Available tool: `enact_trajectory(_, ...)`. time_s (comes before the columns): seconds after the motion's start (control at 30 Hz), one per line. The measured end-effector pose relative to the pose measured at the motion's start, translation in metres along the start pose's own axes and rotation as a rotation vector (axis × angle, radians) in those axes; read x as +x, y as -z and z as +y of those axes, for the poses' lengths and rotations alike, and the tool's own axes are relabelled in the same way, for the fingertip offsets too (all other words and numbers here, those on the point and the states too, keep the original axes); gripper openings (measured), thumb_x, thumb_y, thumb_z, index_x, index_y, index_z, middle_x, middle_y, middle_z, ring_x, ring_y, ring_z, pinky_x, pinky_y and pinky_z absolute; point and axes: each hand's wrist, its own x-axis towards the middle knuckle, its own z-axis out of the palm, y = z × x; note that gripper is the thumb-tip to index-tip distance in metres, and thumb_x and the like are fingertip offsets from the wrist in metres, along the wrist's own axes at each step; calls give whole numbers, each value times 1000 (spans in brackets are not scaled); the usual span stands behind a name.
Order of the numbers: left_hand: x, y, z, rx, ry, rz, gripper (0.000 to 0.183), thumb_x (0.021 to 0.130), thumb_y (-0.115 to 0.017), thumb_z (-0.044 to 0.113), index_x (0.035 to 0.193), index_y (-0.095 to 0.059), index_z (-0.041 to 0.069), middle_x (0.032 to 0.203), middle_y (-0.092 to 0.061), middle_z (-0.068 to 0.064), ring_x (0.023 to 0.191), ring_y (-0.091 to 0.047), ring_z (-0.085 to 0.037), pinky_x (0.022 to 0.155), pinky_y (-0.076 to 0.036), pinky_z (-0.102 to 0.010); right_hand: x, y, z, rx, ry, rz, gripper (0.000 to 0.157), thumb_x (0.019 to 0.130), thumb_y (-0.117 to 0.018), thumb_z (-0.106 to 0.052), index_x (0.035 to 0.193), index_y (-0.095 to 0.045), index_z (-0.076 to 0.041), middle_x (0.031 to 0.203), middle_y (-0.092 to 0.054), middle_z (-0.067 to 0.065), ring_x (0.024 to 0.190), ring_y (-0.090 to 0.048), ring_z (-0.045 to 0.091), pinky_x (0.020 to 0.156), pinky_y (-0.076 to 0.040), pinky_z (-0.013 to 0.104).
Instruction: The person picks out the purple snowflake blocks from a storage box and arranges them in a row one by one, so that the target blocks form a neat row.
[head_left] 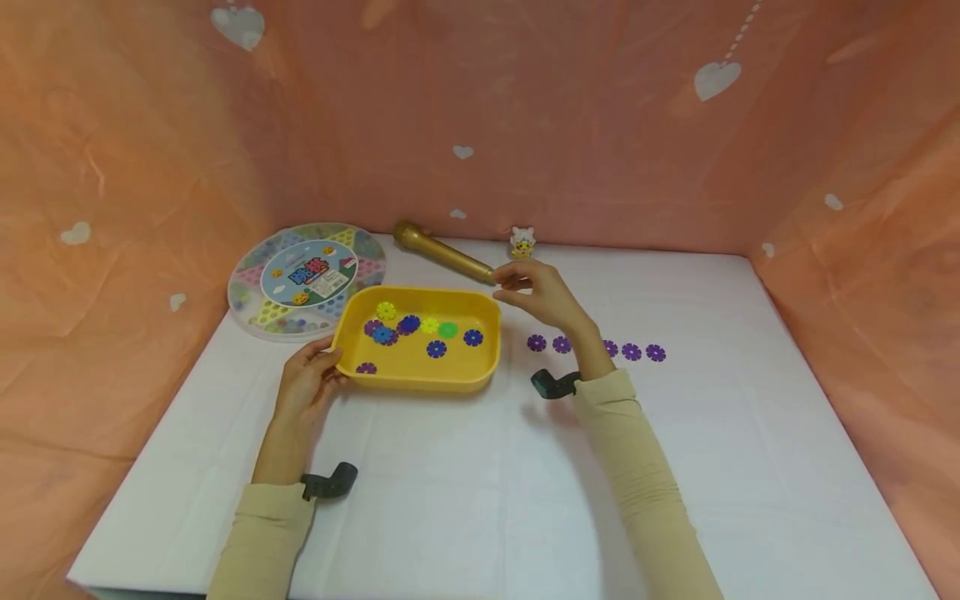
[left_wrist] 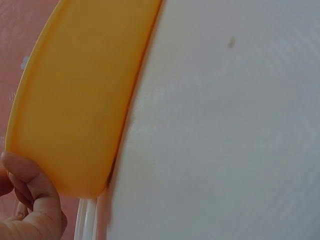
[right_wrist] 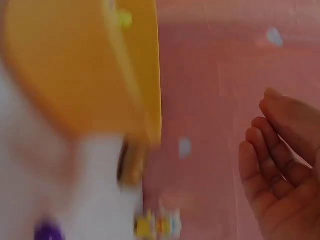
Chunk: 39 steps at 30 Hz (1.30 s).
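A yellow plastic basin (head_left: pixel 420 385) stands on the white table, with several snowflake discs in purple, blue, yellow and green lying inside. My left hand (head_left: pixel 306 379) grips its left front corner, thumb at the rim, as the left wrist view also shows with the fingers (left_wrist: pixel 32 182) there. Just beyond the basin's right rim my right hand (head_left: pixel 542 293) hovers, its fingers loosely bent and nothing between them. To the right of the basin runs a row of purple snowflake discs (head_left: pixel 632 352), partly hidden behind my right wrist.
A round Chinese checkers board (head_left: pixel 307 279) lies at the back left. A gold microphone (head_left: pixel 450 257) rests behind the basin, with a small white and yellow figurine (head_left: pixel 522 242) to its right. Pink cloth (head_left: pixel 480 100) with hearts walls the back and sides.
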Motion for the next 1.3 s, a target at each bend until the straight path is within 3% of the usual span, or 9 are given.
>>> enact_trajectory(0.17, 2, -1, -1, -35, -23, -1, 20, 91, -54, -1, 110, -54, 8, 84, -61, -5, 58, -52, -15, 52, -49, -21, 23, -39, -14, 56, 67, -76, 24, 85, -67, -8, 107, -65, 1, 106, -63, 15, 92, -59, 19, 85, -50, 28)
enact_trajectory(0.33, 2, -1, 0, -16, -22, 12, 23, 91, -54, -1, 113, -52, 6, 88, -61, -6, 58, -52, -15, 52, -49, -21, 36, -77, -25, 109, 80, -143, 25, 85, -67, -8, 109, -64, 1, 109, -62, 17, 95, -59, 19, 85, -49, 23)
enact_trajectory(0.43, 2, -1, 0, -10, -17, 21, 24, 91, -54, -1, 114, -51, 6, 90, -61, -6, 59, -52, -15, 53, -49, -21, 41, -98, -30, 103, 75, -196, 27, 85, -67, -8, 110, -63, 1, 109, -61, 17, 97, -59, 21, 87, -48, 22)
enact_trajectory(0.57, 2, -1, 0, -34, -34, -2, 19, 91, -54, -2, 109, -54, 6, 82, -62, -5, 56, -53, -14, 51, -49, -22, 48, -123, -32, 100, 62, -259, 29, 84, -67, -5, 111, -62, 3, 109, -61, 17, 99, -59, 25, 87, -48, 21)
enact_trajectory(0.73, 1, 0, -1, 0, -72, -28, 17, 92, -52, -2, 108, -53, 5, 79, -61, -3, 54, -53, -13, 51, -49, -21, 53, -150, -30, 74, 85, -309, 27, 83, -68, -3, 109, -63, 5, 107, -64, 18, 93, -60, 27, 81, -49, 18)
enact_trajectory(1.0, 0, 0, -2, 19, -52, -27, 22, 92, -50, -2, 114, -49, 3, 77, -58, -3, 54, -51, -12, 52, -48, -21, 50, -173, -22, -3, -21, -415, 28, 84, -68, -6, 111, -65, 0, 106, -66, 10, 93, -58, 13, 83, -45, 13)
enact_trajectory(1.3, -1, -2, 0, 17, -32, -7, 26, 92, -51, -1, 118, -48, 4, 84, -59, -3, 57, -52, -13, 53, -49, -21, 53, -181, -22, -156, -14, -546, 29, 87, -65, -10, 116, -64, -8, 110, -63, 0, 98, -54, 8, 90, -41, 14)
